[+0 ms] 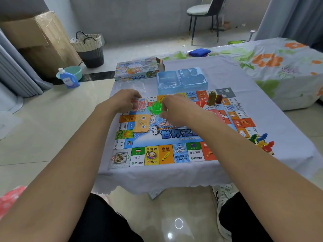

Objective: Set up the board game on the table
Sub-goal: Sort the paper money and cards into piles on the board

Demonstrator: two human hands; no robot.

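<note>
While the board [167, 137] lies flat and unfolded on the cloth-covered table [272, 119], both hands work over its far half. Left hand [125, 100] curls round a small stack of red cards [139, 104], gripping it just above the far-left corner squares, probably to square it up before laying it down. Right hand [174, 109] pinches at a pile of green pieces [155, 107] near board centre; fingers are curled onto them, though which piece is hard to tell. Pile sits mid-board, likely tipped there for sorting.

An orange card deck [142, 123] already rests on the inner field, left of centre, so one deck looks placed. Tall brown and dark red blocks [215, 98] stand upright on the far-right corner. Coloured pawns [262, 142] lie heaped off the board's right edge, on the cloth, not yet set out. Blue tray [182, 80] sits just beyond the board, mostly emptied, box [138, 70] to its left. Setup reads as partway: cards and green pieces remain loose.
</note>
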